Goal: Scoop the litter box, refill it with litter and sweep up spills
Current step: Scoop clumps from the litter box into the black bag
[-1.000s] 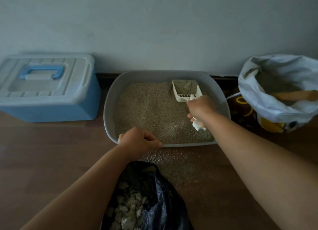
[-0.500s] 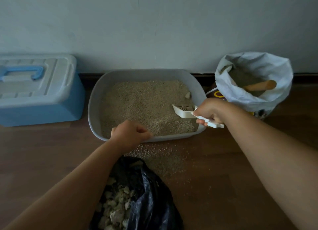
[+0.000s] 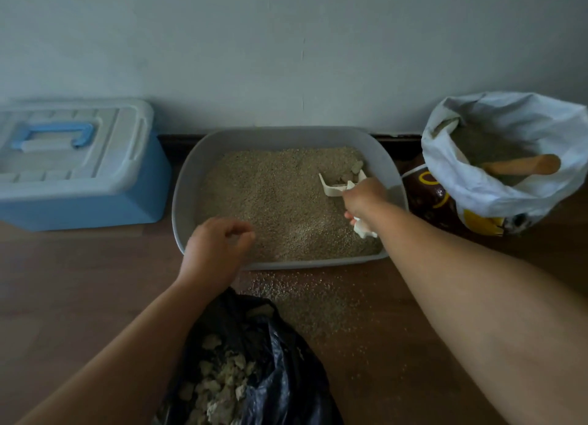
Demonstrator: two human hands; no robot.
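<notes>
Scooping: right hand (image 3: pixel 362 198) gripped the white slotted plastic scoop (image 3: pixel 334 187), dug into litter (image 3: pixel 280 208) beside pale clumps (image 3: pixel 356 166).
Litter box: grey rounded tray (image 3: pixel 191 182) sat on the wooden floor (image 3: pixel 79 281) by the wall, full of fine beige grains.
Left hand: (image 3: pixel 216 249) loosely curled, empty, over the near rim.
Spill: gritty scatter (image 3: pixel 311 297) lay before the glossy black bag (image 3: pixel 286 377).

Blue storage box (image 3: pixel 79 198) on the wood floor (image 3: pixel 63 281), against the wall (image 3: pixel 286 58). Lid (image 3: pixel 108 150) is shut, handle (image 3: pixel 60 133) lies flat.

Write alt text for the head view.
A person's right hand grips a white scoop holding clumps in a grey litter box, the left hand loosely curled over its near rim. Spilled litter and a black bag lie in front; a litter sack stands right.
</notes>
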